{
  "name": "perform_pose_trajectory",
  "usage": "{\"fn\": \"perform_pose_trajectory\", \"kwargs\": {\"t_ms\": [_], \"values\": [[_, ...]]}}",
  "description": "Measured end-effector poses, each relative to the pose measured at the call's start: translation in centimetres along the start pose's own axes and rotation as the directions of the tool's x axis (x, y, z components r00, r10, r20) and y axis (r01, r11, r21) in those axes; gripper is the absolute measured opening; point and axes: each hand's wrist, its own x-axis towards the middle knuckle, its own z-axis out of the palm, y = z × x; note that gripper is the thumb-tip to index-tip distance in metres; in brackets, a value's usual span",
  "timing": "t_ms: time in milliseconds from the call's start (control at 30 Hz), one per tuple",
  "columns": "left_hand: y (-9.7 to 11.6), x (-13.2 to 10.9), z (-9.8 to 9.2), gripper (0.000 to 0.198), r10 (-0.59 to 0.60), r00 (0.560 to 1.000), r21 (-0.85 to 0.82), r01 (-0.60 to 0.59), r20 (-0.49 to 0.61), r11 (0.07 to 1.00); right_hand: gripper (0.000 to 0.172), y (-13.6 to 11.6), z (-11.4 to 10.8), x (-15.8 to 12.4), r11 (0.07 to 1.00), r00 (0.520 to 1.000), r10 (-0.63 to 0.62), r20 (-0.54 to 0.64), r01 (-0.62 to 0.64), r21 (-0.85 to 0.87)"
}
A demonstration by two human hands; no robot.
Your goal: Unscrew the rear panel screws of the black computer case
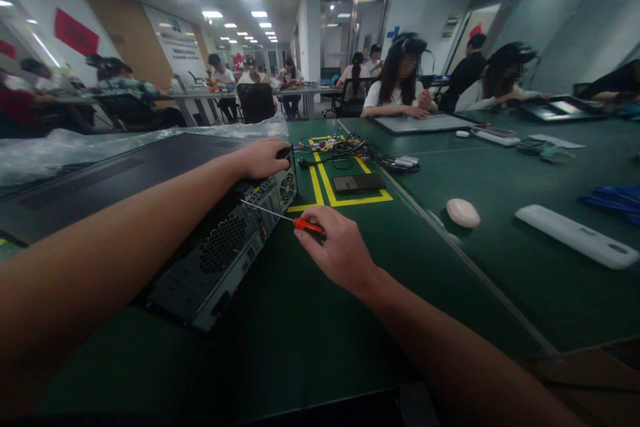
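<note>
The computer case [165, 213] is lying flat on a green matte table [310, 327], its perforated metal rear panel facing the viewer. The left hand [263, 158] is pressing palm-down, fingers curled, on the case's far top corner. The right hand [336, 248] is pinching a red-handled screwdriver [285, 216], the thin steel shaft pointing toward 9 o'clock at the rear panel; whether the tip is touching cannot be told. At 12 o'clock, yellow tape [325, 190] is framing a flat black device [358, 183] and tangled cables [345, 145]. At 2 o'clock, a smooth white oval mouse [463, 212] and a long white bar [575, 236] are resting apart. Crinkled clear plastic [75, 150] is lying at 10 o'clock. People [400, 80] are sitting at the far edge in a fluorescent-lit office.
</note>
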Motion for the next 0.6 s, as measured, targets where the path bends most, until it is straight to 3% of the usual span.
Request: {"fn": "perform_pose_trajectory", "kwargs": {"t_ms": [600], "values": [[0.52, -0.29, -0.23, 0.072, 0.003, 1.0, 0.027, -0.002, -0.002, 1.0, 0.012, -0.07, -0.04, -0.1, 1.0, 1.0, -0.018, 0.01, 0.018, -0.005]]}}
